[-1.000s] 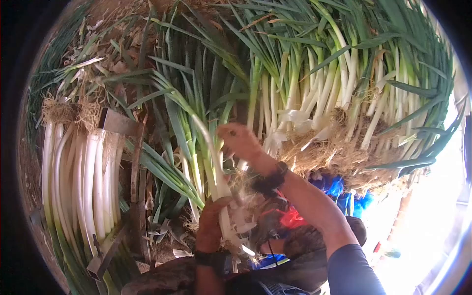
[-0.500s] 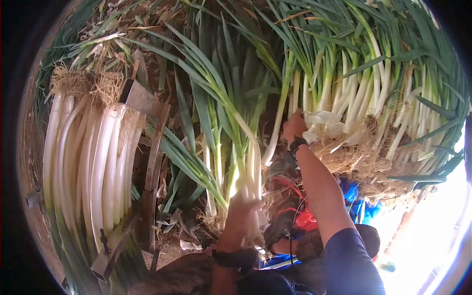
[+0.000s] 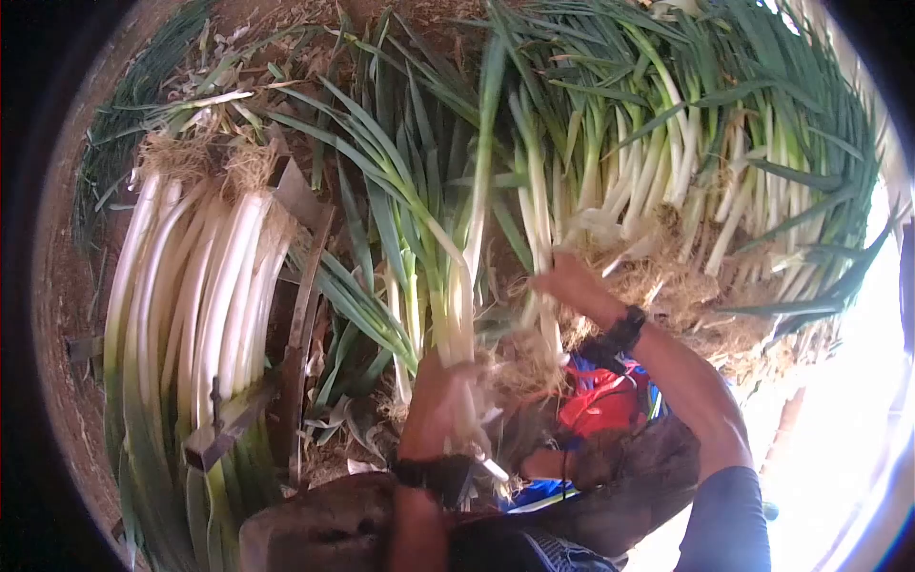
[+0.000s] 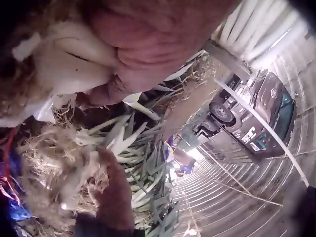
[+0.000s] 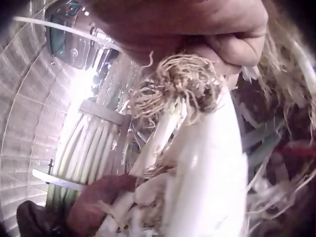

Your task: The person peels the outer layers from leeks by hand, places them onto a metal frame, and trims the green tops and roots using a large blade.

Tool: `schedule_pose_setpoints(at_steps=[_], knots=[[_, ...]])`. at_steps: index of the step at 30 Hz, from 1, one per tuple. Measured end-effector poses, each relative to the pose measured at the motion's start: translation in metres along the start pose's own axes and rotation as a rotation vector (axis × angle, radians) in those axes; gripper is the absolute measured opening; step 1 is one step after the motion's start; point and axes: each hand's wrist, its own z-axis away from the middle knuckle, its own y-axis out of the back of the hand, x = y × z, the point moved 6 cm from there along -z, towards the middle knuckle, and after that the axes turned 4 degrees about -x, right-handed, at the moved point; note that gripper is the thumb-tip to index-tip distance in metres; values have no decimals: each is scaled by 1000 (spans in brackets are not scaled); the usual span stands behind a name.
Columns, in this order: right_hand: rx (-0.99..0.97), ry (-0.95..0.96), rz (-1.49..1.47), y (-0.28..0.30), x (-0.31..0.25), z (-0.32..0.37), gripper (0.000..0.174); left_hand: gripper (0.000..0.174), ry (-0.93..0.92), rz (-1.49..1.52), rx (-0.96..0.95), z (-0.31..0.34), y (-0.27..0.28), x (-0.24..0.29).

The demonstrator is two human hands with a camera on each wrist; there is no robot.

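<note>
My left hand [image 3: 440, 396] grips a small bunch of green onions [image 3: 456, 310] around their white lower stalks, roots downward and green leaves reaching up. In the left wrist view, its curled fingers [image 4: 148, 54] lie against the pale stalk ends [image 4: 74, 59]. My right hand [image 3: 579, 288], to the right of that bunch, grips a green onion [image 3: 537, 214] low on its white part, at the near edge of the big pile. The right wrist view has a tangled root end [image 5: 185, 81] and a thick white stalk [image 5: 212, 163] just below the right hand.
At the left, a metal frame [image 3: 310, 315] holds a thick bundle of green onions [image 3: 205, 296], roots up. A large pile of green onions [image 3: 667, 153] with matted roots lies at the right. A red bag [image 3: 600, 400] is near the legs. A parked vehicle [image 4: 252, 118] stands beyond.
My right hand left the held bunch, reached to the pile at the right, and has come back slightly nearer with a green onion. My left hand keeps holding its bunch.
</note>
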Motion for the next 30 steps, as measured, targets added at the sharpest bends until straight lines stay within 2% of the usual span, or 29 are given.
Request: schedule_pose_setpoints(at_steps=[1, 2, 4, 5, 6, 7, 8, 9, 11, 12, 13, 15, 17, 19, 20, 21, 23, 24, 25, 26, 27, 28, 29, 30], knots=[[-5, 6, 186, -17, 22, 10, 59, 32, -4, -7, -2, 8, -4, -2], [-2, 18, 187, -26, 18, 28, 59, 31, -4, -11, 7, 14, -5, -4], [-7, 21, -120, -36, 9, 74, 60, 30, 73, 12, -4, 19, -2, -26], [1, 21, -129, -32, 2, 87, 60, 30, 141, 40, -22, 19, 1, -43], [-58, 35, -122, -31, -10, 96, 61, 30, -266, -491, -86, 21, -3, -30], [-116, 51, -117, -32, -23, 109, 63, 31, -206, -457, -103, 20, -1, -45], [-173, -218, -218, -39, -28, 127, 66, 32, -145, -424, -118, 31, -10, -42], [-165, -206, -222, -52, -19, 135, 66, 32, -157, -433, -118, 43, -24, -35], [42, 114, 439, -84, -18, 155, 55, 31, -279, -217, -180, 65, -39, -26], [73, 155, 447, -93, -16, 168, 49, 33, -87, -226, -184, 59, -32, -40], [79, 158, 439, -101, 3, 162, 49, 33, -90, -236, -183, 56, -31, -47], [-307, 298, -333, -145, 45, 133, 43, 32, -222, -192, -189, 57, -25, -50], [-457, 258, -427, -134, 27, 146, 36, 33, -169, -251, -148, 59, -15, -54], [-389, 12, -951, -127, 40, 147, 36, 33, -216, -228, -199, 49, -10, -55], [-357, 71, -833, -110, 39, 147, 37, 29, -148, -289, -231, 37, 2, -60], [-360, 80, -832, -89, 27, 160, 37, 29, -156, -292, -227, 58, -9, -47], [-273, 308, -619, -31, -9, 206, 42, 29, -62, -98, -138, 113, -45, -11], [-232, 384, -543, -6, -21, 229, 44, 30, -30, -254, -4, 108, -44, -11], [-101, 540, -488, 13, -23, 254, 43, 30, -25, -253, -2, 120, -47, -14], [32, 870, -270, 22, -29, 269, 42, 32, -80, -321, -72, 142, -52, -15], [244, 1170, -62, 30, -30, 290, 42, 35, -135, -392, -139, 165, -57, -16], [-6, 599, -327, 16, -28, 275, 42, 38, -187, -472, -125, 182, -62, -22], [-252, 12, -547, -14, -20, 284, 42, 44, -144, -630, -153, 174, -46, -47], [-196, 138, -512, -44, -8, 280, 41, 45, -165, -592, -169, 165, -31, -75]])
